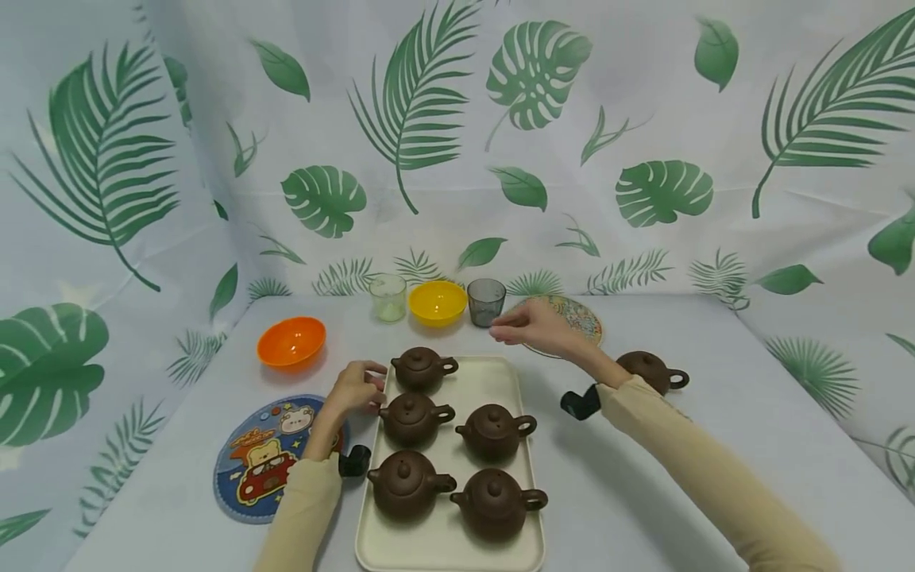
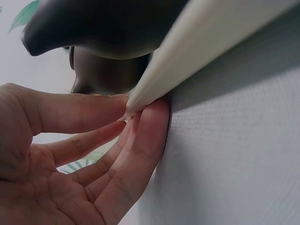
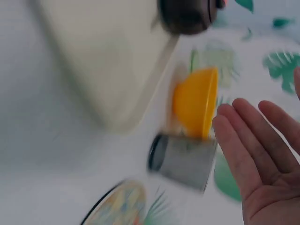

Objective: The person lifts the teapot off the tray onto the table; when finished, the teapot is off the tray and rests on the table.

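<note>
- We take the cream rectangular plastic tray (image 1: 515, 381) as our landmark; five brown clay teapots (image 1: 406, 483) stand on it, three down its left side and two on its right, upright and apart, so each can be lifted by its handle without knocking a neighbour.
- Off the tray's near-left edge lies a round blue cartoon-printed mat (image 1: 246, 469), flat on the white tablecloth (image 1: 643, 492).
- Our left hand (image 1: 355, 389) is at the tray's left rim; the left wrist view shows its fingertips (image 2: 150, 117) tucked under the lip and the thumb on top, a light pinch on the rim, which we judge steadies the tray.
- To the tray's right a sixth brown clay teapot (image 1: 654, 370) sits alone on the cloth, partly hidden behind our right sleeve.
- Beyond the tray's far-right corner our right hand (image 1: 532, 326) hovers with relaxed, straight fingers, holding nothing, just short of the smoky grey tumbler (image 1: 486, 302) and over the round patterned coaster (image 1: 582, 318).
- Farther left of the tumbler, behind the tray, stand a yellow plastic bowl (image 1: 438, 303) and a clear green-tinted glass (image 1: 388, 298); an orange plastic bowl (image 1: 291, 343) sits off the far-left corner.
</note>
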Demonstrator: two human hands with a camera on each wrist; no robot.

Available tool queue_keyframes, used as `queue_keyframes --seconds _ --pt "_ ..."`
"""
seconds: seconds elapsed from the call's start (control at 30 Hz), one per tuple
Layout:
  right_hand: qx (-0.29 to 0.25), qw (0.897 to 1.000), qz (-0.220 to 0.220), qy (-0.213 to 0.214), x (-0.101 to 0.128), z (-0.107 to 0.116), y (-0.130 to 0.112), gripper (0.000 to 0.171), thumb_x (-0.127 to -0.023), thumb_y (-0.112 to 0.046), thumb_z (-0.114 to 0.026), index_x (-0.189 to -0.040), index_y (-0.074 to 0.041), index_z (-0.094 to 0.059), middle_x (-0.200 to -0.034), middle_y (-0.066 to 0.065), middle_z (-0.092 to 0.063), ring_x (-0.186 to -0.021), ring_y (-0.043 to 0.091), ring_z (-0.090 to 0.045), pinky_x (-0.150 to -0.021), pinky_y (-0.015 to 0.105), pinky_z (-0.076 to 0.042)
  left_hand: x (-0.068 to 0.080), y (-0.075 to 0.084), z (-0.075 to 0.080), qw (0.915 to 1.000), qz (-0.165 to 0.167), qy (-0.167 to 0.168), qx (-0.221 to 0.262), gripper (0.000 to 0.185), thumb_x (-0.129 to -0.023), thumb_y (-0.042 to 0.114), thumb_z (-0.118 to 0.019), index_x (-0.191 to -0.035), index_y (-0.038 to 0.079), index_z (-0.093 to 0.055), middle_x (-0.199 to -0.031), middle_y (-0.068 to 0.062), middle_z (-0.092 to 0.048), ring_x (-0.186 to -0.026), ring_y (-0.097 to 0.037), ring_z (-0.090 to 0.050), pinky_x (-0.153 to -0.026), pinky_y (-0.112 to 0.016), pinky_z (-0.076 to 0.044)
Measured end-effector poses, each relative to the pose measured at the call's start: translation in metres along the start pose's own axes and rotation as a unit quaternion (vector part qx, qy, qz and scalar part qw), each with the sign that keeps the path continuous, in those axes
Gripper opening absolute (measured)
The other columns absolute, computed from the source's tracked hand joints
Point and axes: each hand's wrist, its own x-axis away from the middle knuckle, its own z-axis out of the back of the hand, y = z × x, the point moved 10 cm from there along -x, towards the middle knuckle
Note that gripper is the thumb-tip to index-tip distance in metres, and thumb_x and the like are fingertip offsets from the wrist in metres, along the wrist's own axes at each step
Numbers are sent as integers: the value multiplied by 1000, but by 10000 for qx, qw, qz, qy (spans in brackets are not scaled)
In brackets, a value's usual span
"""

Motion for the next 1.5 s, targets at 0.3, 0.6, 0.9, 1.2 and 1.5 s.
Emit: queue_keyframes --seconds 0.3,0.6,0.9,1.2,1.5 --pt "1292 9871 260 -912 -42 -65 -20 30 -86 -24 -72 -101 2 -74 -91 12 -74 -79 26 -71 -65 26 -57 2 7 -7 9998 -35 50 -189 45 -75 -14 -62 -119 -8 -60 -86 -16 -62 -58 -15 -59 -51 -30 -56" --pt "1303 9842 238 -1178 -45 -90 -21 12 -84 -7 -72 -88 3 -76 -75 10 -73 -61 19 -69 -55 23 -56 5 11 -7 9995 -93 111 -284 44 -74 -13 -62 -118 -8 -61 -85 -16 -62 -59 -17 -60 -52 -30 -56" --pt "1475 9827 416 -1043 -47 -80 -28 9 -84 -4 -70 -83 3 -76 -72 11 -72 -60 18 -69 -55 24 -56 2 8 -9 9998 -97 47 -192 45 -74 -13 -62 -118 -9 -60 -85 -16 -62 -59 -15 -61 -52 -30 -56" --pt "455 9950 533 -718 -23 -14 -20 14 -86 2 -65 -95 10 -72 -88 21 -72 -75 33 -71 -65 32 -59 2 5 -6 9998 -74 40 -206 46 -75 -12 -63 -121 -8 -59 -91 -19 -64 -62 -17 -63 -54 -32 -57" --pt "720 9956 154 -572 29 41 32 14 -85 3 -66 -94 11 -72 -85 21 -72 -72 31 -71 -64 36 -59 5 0 -2 9998 -3 33 -207 45 -77 -11 -62 -122 -8 -58 -93 -20 -63 -67 -20 -64 -57 -33 -58"
